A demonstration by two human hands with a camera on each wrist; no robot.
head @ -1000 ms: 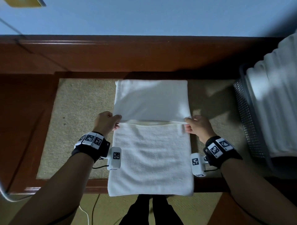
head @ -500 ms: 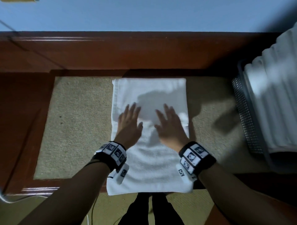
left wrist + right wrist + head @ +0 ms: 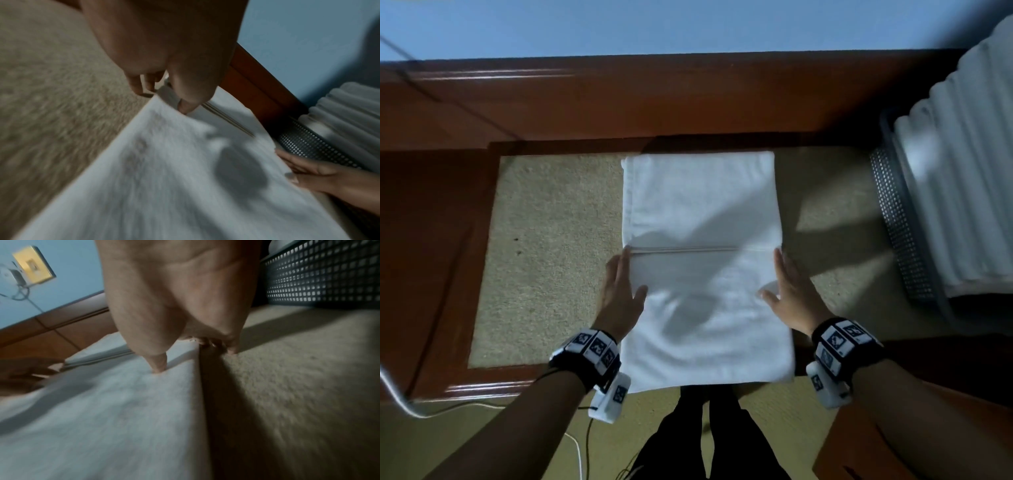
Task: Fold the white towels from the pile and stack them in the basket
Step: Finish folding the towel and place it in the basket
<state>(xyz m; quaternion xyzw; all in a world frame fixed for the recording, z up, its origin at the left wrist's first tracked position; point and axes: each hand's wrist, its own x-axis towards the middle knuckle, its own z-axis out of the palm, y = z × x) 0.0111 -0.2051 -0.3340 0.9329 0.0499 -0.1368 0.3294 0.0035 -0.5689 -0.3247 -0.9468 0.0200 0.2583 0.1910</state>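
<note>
Left hand (image 3: 619,291) and right hand (image 3: 787,294), one at each long side of the white towel (image 3: 705,267), thumbs on top, fingers straight along the edges

Item: towel, folded once, hem of the upper layer (image 3: 688,248) running across its middle; it lies on the beige mat (image 3: 551,257) of the wooden table (image 3: 619,102), near end hanging over the front edge. Hands: both extended, not clenched; the wrist views show each thumb tip pressing the cloth, whether the fingers reach under the edge cannot be told. Step, as judged: second fold about to begin, the near half to go over the far half. Next move calls for an even lift on both sides, edges kept square. Adjacent: mesh basket (image 3: 893,222) to the right, folded white towels (image 3: 962,171) already stacked in it; white cable (image 3: 400,401) by the table's near left corner
</note>
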